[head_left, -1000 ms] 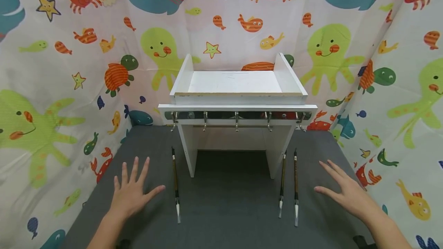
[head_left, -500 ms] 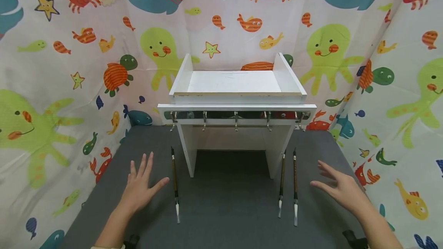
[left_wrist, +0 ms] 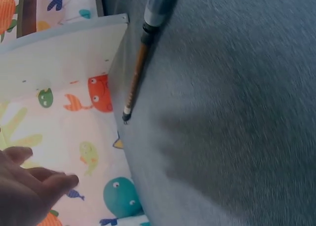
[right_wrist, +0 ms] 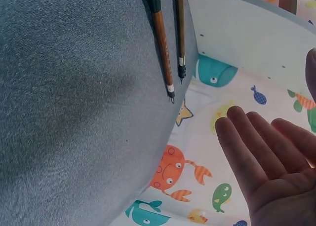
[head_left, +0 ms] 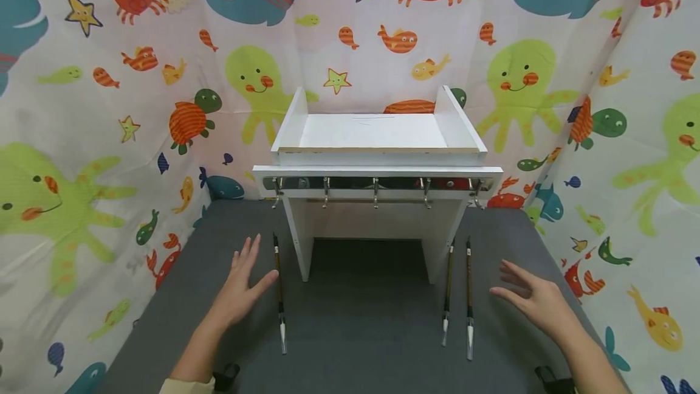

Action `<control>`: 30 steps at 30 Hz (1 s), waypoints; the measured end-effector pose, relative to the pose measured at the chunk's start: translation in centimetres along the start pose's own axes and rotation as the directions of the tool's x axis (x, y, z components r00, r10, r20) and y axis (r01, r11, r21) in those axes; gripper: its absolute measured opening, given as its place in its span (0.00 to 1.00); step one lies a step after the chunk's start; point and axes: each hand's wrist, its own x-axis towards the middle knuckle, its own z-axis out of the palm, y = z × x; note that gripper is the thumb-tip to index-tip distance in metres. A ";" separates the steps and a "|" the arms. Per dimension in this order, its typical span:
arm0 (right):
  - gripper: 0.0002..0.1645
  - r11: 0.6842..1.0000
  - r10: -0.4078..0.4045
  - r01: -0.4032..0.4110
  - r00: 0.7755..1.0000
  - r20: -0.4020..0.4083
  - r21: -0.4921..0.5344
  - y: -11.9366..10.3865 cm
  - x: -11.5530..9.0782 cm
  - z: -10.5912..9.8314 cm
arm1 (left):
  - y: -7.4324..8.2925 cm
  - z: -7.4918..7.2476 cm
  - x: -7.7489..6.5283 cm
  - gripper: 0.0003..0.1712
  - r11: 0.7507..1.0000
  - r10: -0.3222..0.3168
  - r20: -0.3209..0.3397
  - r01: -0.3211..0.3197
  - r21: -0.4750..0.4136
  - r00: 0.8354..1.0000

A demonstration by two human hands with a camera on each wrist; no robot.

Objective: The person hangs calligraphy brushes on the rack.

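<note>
Three calligraphy brushes lie lengthwise on the grey surface, white tips toward me. The left brush (head_left: 279, 290) is beside my left hand (head_left: 240, 287), whose thumb points toward its handle with a small gap seen from above. On the right, an inner brush (head_left: 448, 293) and an outer brush (head_left: 469, 297) lie side by side. My right hand (head_left: 538, 303) hovers to the right of the outer brush, fingers loosely extended and holding nothing. In the left wrist view the left brush (left_wrist: 138, 70) lies apart from my fingers; the right wrist view shows both right-hand brush handles (right_wrist: 161, 43).
A white shelf unit (head_left: 377, 158) stands at the back, with an open top tray and side panels. Along its front runs a metal rail with several hooks (head_left: 375, 192). Cloth (head_left: 164, 78) printed with sea animals surrounds the grey surface (head_left: 361, 333).
My left hand has moved right, closer to the left brush, and turned with its fingers drawn together. My right hand has shifted slightly left, its fingers bending a little. The brushes stay put.
</note>
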 end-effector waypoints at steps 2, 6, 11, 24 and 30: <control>0.49 1.000 0.013 -0.013 1.000 0.005 -0.005 0.1 0.0 0.1 | 0.3 0.2 0.4 0.48 0.999 0.020 0.003 -0.020 -0.050 1.000; 0.48 0.999 0.039 -0.039 0.999 0.008 -0.004 0.3 0.1 0.3 | 0.7 0.7 1.1 0.44 0.990 0.058 0.001 -0.058 -0.128 0.998; 0.47 0.997 0.074 -0.074 0.997 0.017 0.031 0.5 0.5 0.6 | 1.1 0.9 2.0 0.38 0.957 0.099 0.009 -0.092 -0.275 0.995; 0.46 0.973 0.124 -0.131 0.991 0.048 0.190 2.0 2.1 1.5 | 1.9 1.8 4.9 0.31 0.779 0.202 0.020 -0.148 -0.609 0.979; 0.47 0.953 0.154 -0.173 0.984 0.092 0.248 2.4 2.7 2.2 | 2.2 2.4 5.7 0.30 0.742 0.196 0.018 -0.137 -0.656 0.980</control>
